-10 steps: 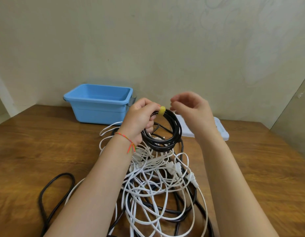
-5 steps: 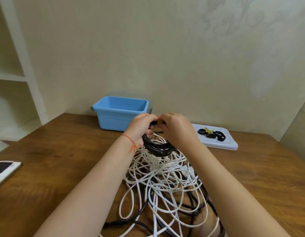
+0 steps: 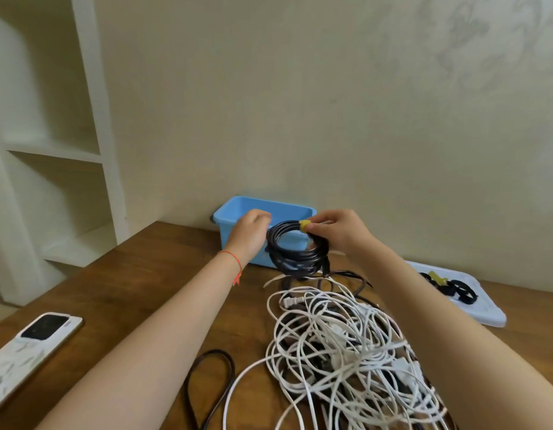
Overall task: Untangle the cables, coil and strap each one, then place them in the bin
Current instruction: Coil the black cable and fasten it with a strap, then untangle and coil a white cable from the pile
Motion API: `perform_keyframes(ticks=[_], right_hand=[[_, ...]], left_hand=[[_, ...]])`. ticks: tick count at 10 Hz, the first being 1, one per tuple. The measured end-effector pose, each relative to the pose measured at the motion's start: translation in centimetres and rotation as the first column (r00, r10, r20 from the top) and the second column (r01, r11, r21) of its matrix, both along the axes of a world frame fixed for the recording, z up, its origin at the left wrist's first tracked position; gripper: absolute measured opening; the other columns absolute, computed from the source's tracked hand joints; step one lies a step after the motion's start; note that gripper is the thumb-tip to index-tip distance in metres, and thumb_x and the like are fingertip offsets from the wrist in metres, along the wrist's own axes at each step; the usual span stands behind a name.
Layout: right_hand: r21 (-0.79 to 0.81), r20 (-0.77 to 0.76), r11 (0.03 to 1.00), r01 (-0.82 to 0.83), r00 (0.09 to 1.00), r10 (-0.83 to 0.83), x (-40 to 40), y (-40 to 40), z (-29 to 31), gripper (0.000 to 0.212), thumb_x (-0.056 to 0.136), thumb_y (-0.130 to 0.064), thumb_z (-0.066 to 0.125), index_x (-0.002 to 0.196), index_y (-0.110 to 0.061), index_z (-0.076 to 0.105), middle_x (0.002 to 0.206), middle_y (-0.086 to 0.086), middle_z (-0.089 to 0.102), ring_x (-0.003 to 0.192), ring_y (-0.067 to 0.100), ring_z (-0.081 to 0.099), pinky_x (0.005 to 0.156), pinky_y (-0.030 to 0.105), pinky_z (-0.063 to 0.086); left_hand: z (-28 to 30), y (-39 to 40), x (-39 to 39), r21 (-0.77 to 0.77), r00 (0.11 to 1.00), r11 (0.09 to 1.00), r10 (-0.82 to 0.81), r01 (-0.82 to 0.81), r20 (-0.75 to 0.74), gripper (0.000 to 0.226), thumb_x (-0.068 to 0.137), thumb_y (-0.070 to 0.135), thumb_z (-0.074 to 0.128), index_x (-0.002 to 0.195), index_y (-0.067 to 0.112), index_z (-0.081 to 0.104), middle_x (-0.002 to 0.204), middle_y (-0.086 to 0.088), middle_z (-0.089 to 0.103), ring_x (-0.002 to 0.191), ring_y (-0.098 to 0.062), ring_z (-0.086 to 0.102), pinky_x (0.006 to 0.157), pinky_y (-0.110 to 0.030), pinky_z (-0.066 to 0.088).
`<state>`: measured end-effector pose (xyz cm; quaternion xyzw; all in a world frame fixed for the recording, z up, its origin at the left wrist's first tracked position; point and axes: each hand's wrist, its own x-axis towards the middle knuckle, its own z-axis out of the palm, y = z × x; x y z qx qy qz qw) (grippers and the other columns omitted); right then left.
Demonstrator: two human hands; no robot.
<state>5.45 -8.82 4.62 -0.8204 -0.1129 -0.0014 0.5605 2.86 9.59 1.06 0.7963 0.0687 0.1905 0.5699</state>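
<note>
Now the right hand (image 3: 340,231) pinches the yellow strap (image 3: 305,226) on the black coil (image 3: 295,251), the left hand (image 3: 248,234) lies beside it with a grip I cannot tell, and the blue bin (image 3: 238,209) is directly behind.

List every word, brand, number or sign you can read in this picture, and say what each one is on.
None can be read.
Phone: patterned back, no legible brand.
Bin: plain blue, no label.
Yellow strap on the black coil: no print visible.
Tray: no marking visible.
</note>
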Motion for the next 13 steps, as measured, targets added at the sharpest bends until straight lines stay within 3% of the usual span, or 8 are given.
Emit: perform_keyframes(ticks=[1,2,5,6,7,10,12,13], right_hand=[[0.136,-0.099,0.985,0.104,0.991,-0.091,2.5,-0.5,0.1,0.024,0.084,-0.011,0.077,0.101,0.004,0.069,0.087,0.016,0.068,0.067,0.021,0.065,0.058,0.027,0.056],[0.31,-0.245,0.927,0.21,0.96,-0.136,5.5,-0.3,0.1,0.022,0.087,-0.006,0.072,0.102,0.007,0.064,0.097,0.021,0.066,0.072,0.024,0.067,0.049,0.025,0.054],[0.183,-0.282,0.957,0.223,0.945,-0.166,8.2,4.8,-0.5,0.015,0.088,-0.005,0.071,0.091,0.002,0.058,0.083,0.016,0.062,0.065,0.022,0.064,0.047,0.029,0.057],[0.089,-0.229,0.957,0.275,0.941,-0.249,8.7,8.0,-1.0,0.013,0.091,-0.001,0.061,0.101,0.004,0.053,0.084,0.015,0.056,0.084,0.031,0.062,0.071,0.038,0.059],[0.019,-0.175,0.959,0.283,0.945,-0.276,8.9,9.4,-1.7,0.028,0.094,-0.004,0.051,0.12,0.006,0.05,0.094,0.016,0.056,0.09,0.029,0.054,0.087,0.041,0.053],[-0.03,-0.143,0.98,0.198,0.969,-0.2,8.0,10.7,-2.5,0.038,0.098,-0.007,0.045,0.135,0.002,0.046,0.116,0.012,0.058,0.087,0.023,0.052,0.053,0.021,0.048],[-0.494,0.007,0.861,0.121,0.991,-0.135,6.7,9.3,-1.5,0.031,0.101,-0.007,0.037,0.122,0.002,0.058,0.12,0.014,0.061,0.102,0.029,0.058,0.087,0.033,0.046],[-0.546,0.122,0.82,0.17,0.985,-0.124,7.2,8.4,-1.4,0.029,0.097,-0.006,0.041,0.116,0.002,0.061,0.119,0.017,0.064,0.099,0.031,0.059,0.076,0.034,0.044]], left_hand=[[-1.1,2.2,2.3,0.532,0.995,0.841,0.087,-0.103,0.054,0.033,0.1,0.016,0.047,0.132,0.013,0.057,0.141,-0.006,0.052,0.135,-0.023,0.042,0.114,-0.035,0.024],[-2.4,3.6,4.5,0.767,0.999,0.642,0.046,-0.015,-0.019,0.033,0.102,0.031,0.048,0.131,0.021,0.06,0.136,0.0,0.058,0.132,-0.021,0.045,0.119,-0.042,0.013],[-6.5,1.1,2.3,0.664,0.912,0.696,-0.033,-0.273,0.41,0.014,0.09,0.015,0.067,0.1,0.011,0.075,0.091,-0.006,0.066,0.092,-0.03,0.057,0.079,-0.04,0.039],[-7.3,0.9,1.7,0.648,0.872,0.696,-0.064,-0.31,0.486,0.01,0.083,0.009,0.072,0.092,0.005,0.075,0.085,-0.007,0.06,0.083,-0.029,0.055,0.069,-0.041,0.045],[-7.3,0.8,1.4,0.628,0.869,0.72,-0.071,-0.295,0.489,0.008,0.084,0.008,0.073,0.091,0.005,0.071,0.085,-0.006,0.061,0.084,-0.027,0.054,0.071,-0.041,0.047],[-7.3,0.6,0.6,0.607,0.896,0.751,-0.048,-0.259,0.442,0.015,0.085,0.013,0.072,0.097,0.012,0.064,0.096,-0.002,0.063,0.095,-0.023,0.054,0.084,-0.035,0.045],[-7.1,1.0,1.0,0.614,0.896,0.75,-0.067,-0.245,0.439,0.01,0.086,0.005,0.068,0.094,0.011,0.067,0.093,-0.003,0.064,0.093,-0.024,0.053,0.081,-0.036,0.047],[-6.8,1.3,1.4,0.62,0.901,0.744,-0.057,-0.249,0.431,0.013,0.086,0.001,0.064,0.095,0.009,0.068,0.093,-0.005,0.063,0.093,-0.027,0.053,0.083,-0.04,0.047]])
